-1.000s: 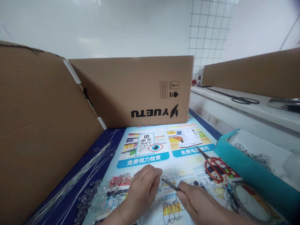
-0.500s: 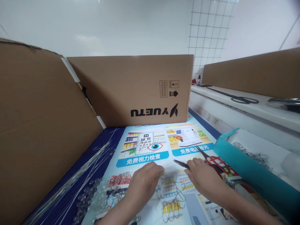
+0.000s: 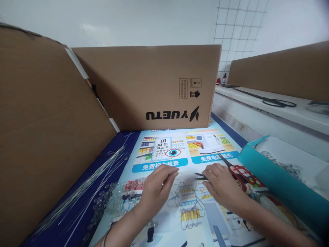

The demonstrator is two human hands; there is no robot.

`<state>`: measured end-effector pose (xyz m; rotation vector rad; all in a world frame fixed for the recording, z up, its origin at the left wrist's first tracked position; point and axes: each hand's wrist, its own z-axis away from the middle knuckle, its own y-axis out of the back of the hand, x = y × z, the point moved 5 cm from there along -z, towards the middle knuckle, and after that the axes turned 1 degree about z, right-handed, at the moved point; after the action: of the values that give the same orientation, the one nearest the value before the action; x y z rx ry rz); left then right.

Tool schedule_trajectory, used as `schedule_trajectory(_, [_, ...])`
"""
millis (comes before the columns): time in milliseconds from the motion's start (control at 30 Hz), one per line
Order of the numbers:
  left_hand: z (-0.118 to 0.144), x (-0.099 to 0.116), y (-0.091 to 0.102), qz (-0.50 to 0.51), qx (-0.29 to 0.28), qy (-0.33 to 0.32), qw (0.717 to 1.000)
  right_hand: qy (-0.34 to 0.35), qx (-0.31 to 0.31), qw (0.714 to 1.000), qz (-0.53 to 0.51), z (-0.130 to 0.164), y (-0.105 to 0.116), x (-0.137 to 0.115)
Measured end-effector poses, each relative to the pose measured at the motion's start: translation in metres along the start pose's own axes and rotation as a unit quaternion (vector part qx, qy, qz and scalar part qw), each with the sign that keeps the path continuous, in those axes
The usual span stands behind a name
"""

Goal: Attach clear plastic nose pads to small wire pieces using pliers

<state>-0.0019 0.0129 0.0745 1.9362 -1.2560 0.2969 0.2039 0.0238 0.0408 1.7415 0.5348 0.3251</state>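
The right hand [image 3: 223, 185] pinches dark tweezers [image 3: 199, 176], tips pointing left; the left hand [image 3: 156, 190] lies palm down, fingertips drawn together over a tangle of wire loops [image 3: 187, 202] on the poster-covered desk [image 3: 164, 151]. Seems mid-sorting (a fiddly stage): next wants a careful nip at one loop. Red scissors [image 3: 238, 169] lie just beside the right hand.

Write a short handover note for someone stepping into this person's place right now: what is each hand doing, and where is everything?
Left hand: fingers curled, resting by the tangle of thin bent wire loops on the printed eye-chart poster.
Right hand: pinching slim dark tweezers, tips pointing left.
Nearby: clear glass beads and straight silver wires left; red-handled scissors and teal tray right.
Done: several loops lie bent.
Left: beads and straight wires unused.
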Motion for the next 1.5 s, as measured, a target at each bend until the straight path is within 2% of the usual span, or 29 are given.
schedule_trajectory(100, [-0.004, -0.008, 0.02, 0.027, 0.091, 0.077, 0.992, 0.052, -0.017, 0.998, -0.038, 0.004, 0.001, -0.017])
schedule_trajectory(200, [-0.005, -0.021, 0.037, 0.106, 0.185, 0.162, 0.964, 0.121, -0.04, 0.99, -0.056, 0.01, 0.003, -0.042])
schedule_trajectory(300, [-0.008, -0.028, 0.047, 0.178, 0.248, 0.169, 0.937, 0.205, -0.054, 0.974, -0.082, 0.016, 0.008, -0.074])
schedule_trajectory(400, [-0.012, -0.031, 0.053, 0.222, 0.271, 0.169, 0.921, 0.315, -0.077, 0.942, -0.082, 0.021, 0.005, -0.116])
schedule_trajectory(500, [-0.017, -0.028, 0.066, 0.253, 0.302, 0.15, 0.907, 0.377, -0.043, 0.922, -0.084, 0.023, -0.01, -0.159])
schedule_trajectory(533, [-0.019, -0.026, 0.071, 0.259, 0.31, 0.14, 0.904, 0.384, -0.025, 0.916, -0.108, 0.023, -0.016, -0.173])
schedule_trajectory(567, [-0.021, -0.023, 0.077, 0.264, 0.316, 0.128, 0.902, 0.364, -0.002, 0.922, -0.133, 0.021, -0.024, -0.185])
schedule_trajectory(633, [-0.024, -0.018, 0.089, 0.267, 0.331, 0.104, 0.899, 0.286, 0.034, 0.944, -0.16, 0.016, -0.041, -0.201])
schedule_trajectory(700, [-0.026, -0.013, 0.102, 0.266, 0.346, 0.084, 0.896, 0.28, 0.069, 0.943, -0.163, 0.013, -0.056, -0.216])
schedule_trajectory(733, [-0.028, -0.01, 0.108, 0.265, 0.354, 0.073, 0.894, 0.296, 0.084, 0.939, -0.154, 0.013, -0.062, -0.222])
schedule_trajectory(767, [-0.029, -0.007, 0.115, 0.264, 0.359, 0.063, 0.893, 0.343, 0.094, 0.924, -0.141, 0.014, -0.068, -0.23])
schedule_trajectory(833, [-0.033, -0.001, 0.127, 0.259, 0.37, 0.045, 0.891, 0.36, 0.102, 0.919, -0.121, 0.011, -0.078, -0.233])
schedule_trajectory(933, [-0.038, 0.011, 0.147, 0.243, 0.381, 0.021, 0.892, 0.375, 0.083, 0.916, -0.119, 0.005, -0.087, -0.234])
schedule_trajectory(1000, [-0.038, 0.021, 0.16, 0.225, 0.397, 0.005, 0.89, 0.382, 0.045, 0.913, -0.133, -0.001, -0.088, -0.235])
schedule_trajectory(1167, [-0.033, 0.048, 0.185, 0.187, 0.412, -0.013, 0.892, 0.383, -0.06, 0.902, -0.191, -0.017, -0.075, -0.242])
schedule_trajectory(1367, [-0.02, 0.067, 0.197, 0.151, 0.426, -0.018, 0.892, 0.353, -0.096, 0.912, -0.187, -0.041, -0.068, -0.259])
schedule_trajectory(1500, [-0.013, 0.072, 0.204, 0.148, 0.443, -0.05, 0.883, 0.355, -0.082, 0.915, -0.173, -0.054, -0.068, -0.272])
